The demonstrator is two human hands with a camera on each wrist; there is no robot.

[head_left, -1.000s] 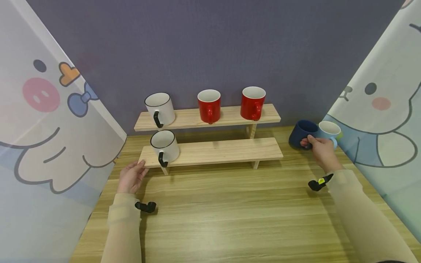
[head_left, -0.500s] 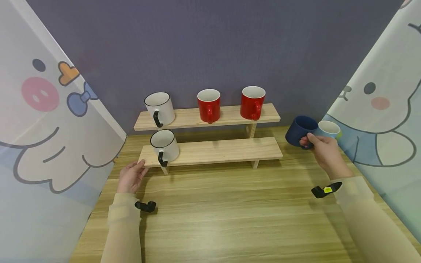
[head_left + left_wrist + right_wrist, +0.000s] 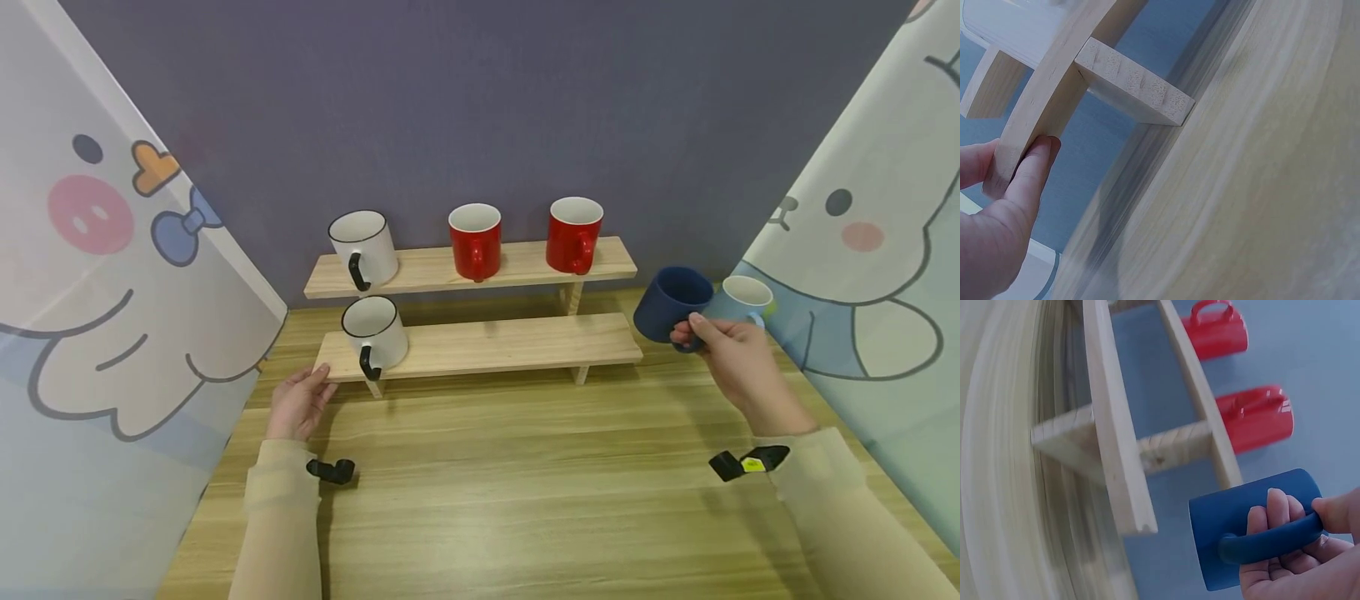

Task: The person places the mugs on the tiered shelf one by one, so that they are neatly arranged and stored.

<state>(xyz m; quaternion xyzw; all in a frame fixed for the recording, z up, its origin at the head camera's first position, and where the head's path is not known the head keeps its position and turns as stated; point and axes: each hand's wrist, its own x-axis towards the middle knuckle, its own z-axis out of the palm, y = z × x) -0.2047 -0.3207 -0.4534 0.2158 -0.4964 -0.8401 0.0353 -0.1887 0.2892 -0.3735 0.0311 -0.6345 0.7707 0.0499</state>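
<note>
My right hand [image 3: 720,346] grips a dark blue mug [image 3: 671,302] by its handle and holds it in the air, just off the right end of the lower shelf board [image 3: 510,343]. In the right wrist view my fingers [image 3: 1272,519] curl round the blue mug's handle [image 3: 1260,544], beside the shelf's end. My left hand [image 3: 300,400] rests against the left front corner of the lower board; in the left wrist view a fingertip [image 3: 1035,162] presses on the board's edge [image 3: 1054,94].
A two-tier wooden shelf stands against the purple wall. A white mug [image 3: 363,247] and two red mugs [image 3: 476,240] [image 3: 574,233] are on the top board, another white mug [image 3: 373,333] on the lower left. A light blue mug [image 3: 746,298] sits on the table at right. Printed curtains flank both sides.
My right hand has lifted the dark blue mug off the table beside the light blue mug and carried it left, toward the shelf's right end. The left hand has stayed put.
</note>
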